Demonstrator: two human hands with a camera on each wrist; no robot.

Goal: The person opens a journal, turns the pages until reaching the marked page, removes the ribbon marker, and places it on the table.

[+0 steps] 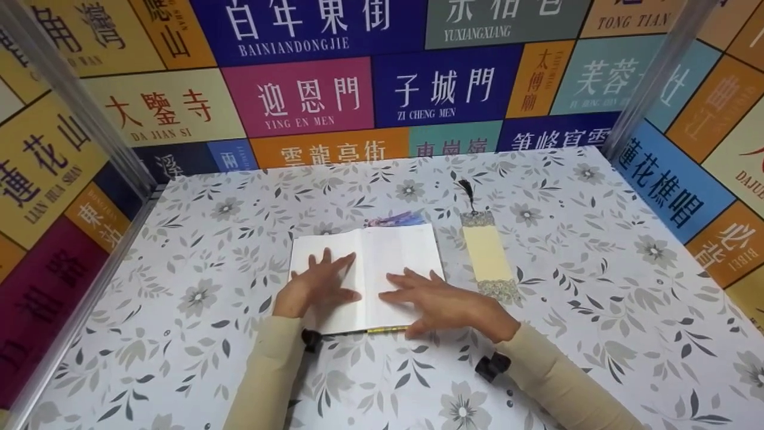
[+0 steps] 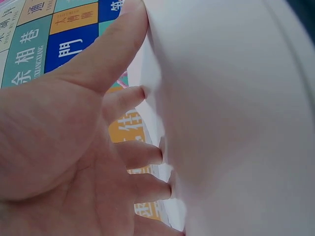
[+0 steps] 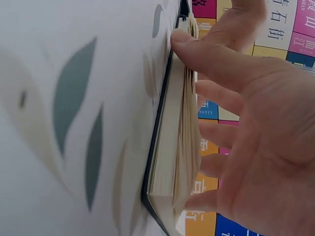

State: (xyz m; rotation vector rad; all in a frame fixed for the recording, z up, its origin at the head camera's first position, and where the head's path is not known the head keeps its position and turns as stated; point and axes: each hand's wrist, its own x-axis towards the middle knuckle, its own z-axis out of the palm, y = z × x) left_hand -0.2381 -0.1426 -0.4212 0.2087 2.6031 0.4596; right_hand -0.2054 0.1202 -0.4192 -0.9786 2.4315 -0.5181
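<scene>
An open book (image 1: 400, 242) with blank white pages lies on the table, dark cover edges showing beneath. My left hand (image 1: 316, 283) rests spread on its left page, and the left wrist view has those fingertips pressed against the white paper (image 2: 236, 123). On the right page lie the spread fingers of my right hand (image 1: 441, 301). Its thumb (image 3: 184, 42) touches the page edges at the book's near side in the right wrist view, where the page block (image 3: 167, 132) appears slightly fanned. A blue-purple item (image 1: 397, 219) sticks out past the book's far edge.
Right of the book lies a cream bookmark (image 1: 489, 254) with grey patterned ends and a black tassel (image 1: 467, 194). A floral cloth (image 1: 179, 358) covers the table. Panels with Chinese place names (image 1: 298, 95) stand at the back and sides.
</scene>
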